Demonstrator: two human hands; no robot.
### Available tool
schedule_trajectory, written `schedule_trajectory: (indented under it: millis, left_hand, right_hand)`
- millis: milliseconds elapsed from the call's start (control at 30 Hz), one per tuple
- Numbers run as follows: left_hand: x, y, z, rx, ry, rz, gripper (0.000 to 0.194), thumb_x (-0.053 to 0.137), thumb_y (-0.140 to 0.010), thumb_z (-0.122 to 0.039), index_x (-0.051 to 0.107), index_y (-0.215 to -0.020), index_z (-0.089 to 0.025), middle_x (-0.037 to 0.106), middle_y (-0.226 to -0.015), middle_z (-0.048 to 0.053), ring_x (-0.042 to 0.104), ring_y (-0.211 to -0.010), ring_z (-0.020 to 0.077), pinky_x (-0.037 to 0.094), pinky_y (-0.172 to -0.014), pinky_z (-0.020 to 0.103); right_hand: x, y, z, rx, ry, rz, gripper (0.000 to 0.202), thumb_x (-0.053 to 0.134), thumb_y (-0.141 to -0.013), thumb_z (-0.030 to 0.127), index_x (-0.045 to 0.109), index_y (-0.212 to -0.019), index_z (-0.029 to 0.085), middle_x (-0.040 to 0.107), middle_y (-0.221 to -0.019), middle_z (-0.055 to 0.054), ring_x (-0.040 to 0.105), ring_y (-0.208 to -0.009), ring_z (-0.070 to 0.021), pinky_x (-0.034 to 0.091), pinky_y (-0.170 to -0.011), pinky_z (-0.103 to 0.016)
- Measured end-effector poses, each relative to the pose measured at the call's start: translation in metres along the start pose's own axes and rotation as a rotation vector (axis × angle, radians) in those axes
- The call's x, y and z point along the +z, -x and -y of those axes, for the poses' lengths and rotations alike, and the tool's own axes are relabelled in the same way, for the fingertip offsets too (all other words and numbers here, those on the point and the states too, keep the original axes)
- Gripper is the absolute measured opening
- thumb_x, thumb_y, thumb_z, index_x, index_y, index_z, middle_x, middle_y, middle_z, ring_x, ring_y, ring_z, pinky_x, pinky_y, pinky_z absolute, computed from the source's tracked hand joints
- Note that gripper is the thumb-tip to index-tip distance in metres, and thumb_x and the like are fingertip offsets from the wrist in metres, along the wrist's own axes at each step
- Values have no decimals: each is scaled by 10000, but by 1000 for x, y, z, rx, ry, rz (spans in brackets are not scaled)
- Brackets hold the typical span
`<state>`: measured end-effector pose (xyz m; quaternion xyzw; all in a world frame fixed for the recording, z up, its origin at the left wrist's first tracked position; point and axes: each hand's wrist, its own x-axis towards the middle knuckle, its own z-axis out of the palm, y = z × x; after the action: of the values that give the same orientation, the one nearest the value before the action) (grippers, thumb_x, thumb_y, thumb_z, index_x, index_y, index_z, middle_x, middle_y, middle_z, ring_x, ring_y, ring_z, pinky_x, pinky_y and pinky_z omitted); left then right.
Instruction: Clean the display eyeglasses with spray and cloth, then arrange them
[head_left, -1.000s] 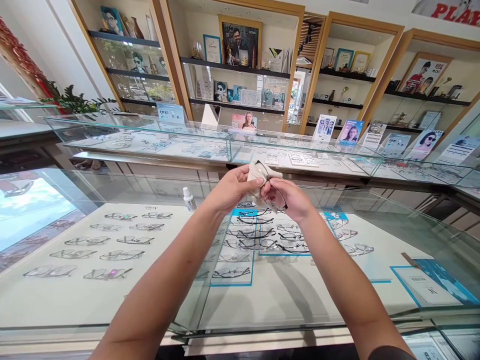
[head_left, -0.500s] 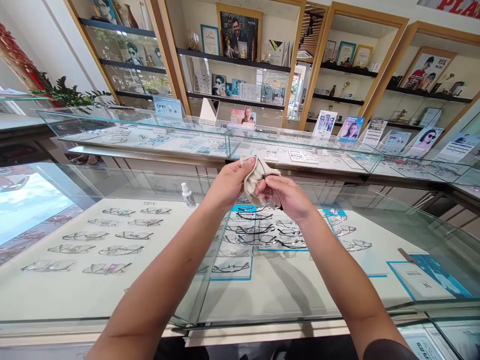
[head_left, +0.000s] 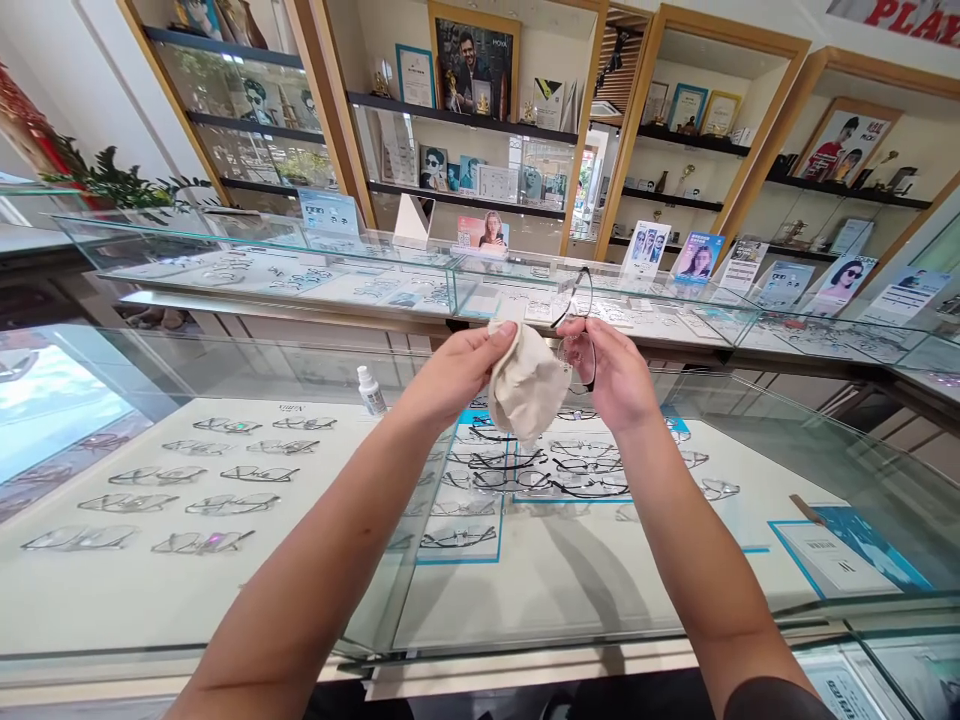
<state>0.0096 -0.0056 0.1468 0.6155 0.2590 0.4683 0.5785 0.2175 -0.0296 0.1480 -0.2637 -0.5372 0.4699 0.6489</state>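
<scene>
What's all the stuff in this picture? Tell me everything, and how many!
Held eyeglasses: one, dark-rimmed, right hand
Cloth: one, cream, left hand
Bottle: one, white, beyond left forearm
Left-side eyeglasses: ten, mostly thin frames, left display
Middle eyeglasses: many, partly hidden, mostly dark, below hands
Glass display cases: several, clear, near and far
Standing cards: several, mixed colours, far counter
Shelving units: four, wood-coloured, back
Plant: green, far left
Left hand: one, pinching cloth
Right hand: one, gripping eyeglasses

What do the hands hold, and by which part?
Left hand: crumpled cream cloth, by its upper-left edge. Right hand: thin dark-framed clear-lensed glasses, apparently near the middle.
</scene>
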Motion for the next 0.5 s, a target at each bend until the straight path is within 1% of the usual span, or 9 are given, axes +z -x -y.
schedule_trajectory:
  millis: [67, 133, 200, 267, 367, 500]
  left_hand:
    - [7, 4, 1, 2, -41, 70, 577, 795, -841, -733, 770, -813, -158, 738, -765, 54, 618, -698, 145, 484, -672, 253]
    - [16, 7, 3, 4, -50, 128, 570, 772, -866, -729, 772, -831, -160, 739, -800, 56, 618, -732, 155, 490, -702, 266]
    - [25, 10, 6, 8, -25, 143, 560, 756, -888, -718, 761, -849, -159, 728, -807, 50, 610, -740, 156, 486, -708, 269]
    - [33, 10, 10, 19, 20, 116, 553, 755, -896, -705, 738, -846, -155, 706, -783, 36, 593, -724, 147, 475, -697, 262]
    - [40, 9, 16, 35, 92, 37, 540, 777, -884, -692, 720, -849, -156, 692, -756, 25, 588, -715, 141, 472, -688, 252]
    - [42, 7, 19, 53, 144, -38, 533, 819, -849, -679, 715, -830, -157, 700, -753, 24, 573, -688, 128, 447, -638, 234]
  right_hand:
    - [1, -1, -4, 5, -9, -12, 228, 836, -850, 511, 814, -861, 284, 769, -1108, -39, 632, -938, -201, 531, -767, -331]
    - [3, -1, -9, 15, -8, -9, 260, 832, -853, 542, 808, -884, 284, 765, -1085, -43, 645, -946, -215, 543, -772, -344]
    - [6, 0, -14, 25, -12, -1, 290, 824, -860, 571, 805, -903, 285, 760, -1026, -44, 656, -935, -226, 551, -773, -353]
    - [9, 2, -18, 43, -34, 8, 303, 823, -862, 577, 810, -920, 280, 757, -979, -38, 661, -900, -219, 550, -775, -351]
    - [13, 4, -22, 63, -86, 31, 299, 835, -860, 557, 828, -949, 271, 765, -957, -27, 656, -850, -194, 545, -790, -336]
    - [16, 5, -26, 45, -70, 42, 296, 838, -866, 547, 842, -988, 277, 787, -1008, -33, 673, -903, -202, 555, -831, -336]
